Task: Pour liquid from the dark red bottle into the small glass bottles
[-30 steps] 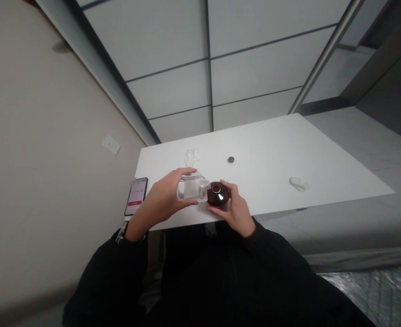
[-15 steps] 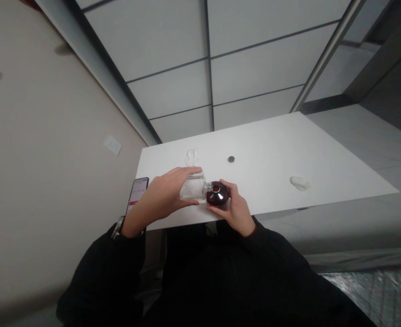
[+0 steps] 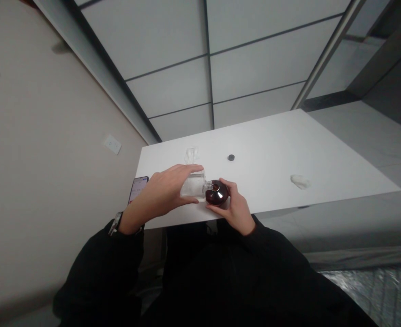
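My left hand point(image 3: 166, 188) is wrapped round a clear glass bottle point(image 3: 194, 185), which lies on its side in the air with its neck pointing right. Some clear liquid seems to be inside it. The neck's mouth meets the open top of a dark brown bottle point(image 3: 217, 195). My right hand point(image 3: 238, 206) grips this round-shouldered brown bottle from the right, thumb in front and fingers behind. Whether the brown bottle's base rests on the table cannot be seen.
On the white table point(image 3: 265, 145) lie a small dark cap point(image 3: 231, 157), a clear object point(image 3: 191, 155) behind my left hand, and a crumpled whitish piece point(image 3: 300, 181) at right. A phone point(image 3: 138, 188) is by the left edge, near the wall point(image 3: 67, 136).
Both hands keep their hold and the bottles stay neck to mouth. The view has shifted slightly; little else differs.
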The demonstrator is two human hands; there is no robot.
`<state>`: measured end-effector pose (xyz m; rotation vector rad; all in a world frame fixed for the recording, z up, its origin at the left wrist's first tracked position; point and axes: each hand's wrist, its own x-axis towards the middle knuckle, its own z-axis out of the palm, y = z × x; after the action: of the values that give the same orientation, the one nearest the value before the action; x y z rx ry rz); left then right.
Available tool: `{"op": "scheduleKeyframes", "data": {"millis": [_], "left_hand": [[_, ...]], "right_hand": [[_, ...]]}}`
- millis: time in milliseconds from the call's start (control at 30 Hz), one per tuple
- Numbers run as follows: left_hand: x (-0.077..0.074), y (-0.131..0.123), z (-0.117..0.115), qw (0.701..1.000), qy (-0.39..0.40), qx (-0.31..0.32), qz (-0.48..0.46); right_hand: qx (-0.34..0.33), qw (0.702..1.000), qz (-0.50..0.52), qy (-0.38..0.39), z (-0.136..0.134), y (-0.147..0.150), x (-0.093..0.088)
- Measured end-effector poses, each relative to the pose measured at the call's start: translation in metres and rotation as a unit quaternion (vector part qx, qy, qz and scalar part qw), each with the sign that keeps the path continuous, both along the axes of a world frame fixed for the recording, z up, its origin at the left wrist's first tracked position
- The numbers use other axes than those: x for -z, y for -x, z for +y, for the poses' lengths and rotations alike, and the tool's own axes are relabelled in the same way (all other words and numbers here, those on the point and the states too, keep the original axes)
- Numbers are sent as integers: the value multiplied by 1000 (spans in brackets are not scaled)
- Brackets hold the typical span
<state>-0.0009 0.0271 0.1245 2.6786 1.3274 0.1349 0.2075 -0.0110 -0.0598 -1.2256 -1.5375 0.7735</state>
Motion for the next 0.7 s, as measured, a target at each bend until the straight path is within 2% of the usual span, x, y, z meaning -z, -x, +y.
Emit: {"op": "scheduleKeyframes", "data": {"millis": [333,700], "left_hand": [[-6,-2,3,1000,-3,17,17],[-12,-5,5,999,-3,32,32]], "right_hand": [[-13,1000,-3,10,0,-3,-8],[-13,1000,-5,8,0,-3,-9]]}}
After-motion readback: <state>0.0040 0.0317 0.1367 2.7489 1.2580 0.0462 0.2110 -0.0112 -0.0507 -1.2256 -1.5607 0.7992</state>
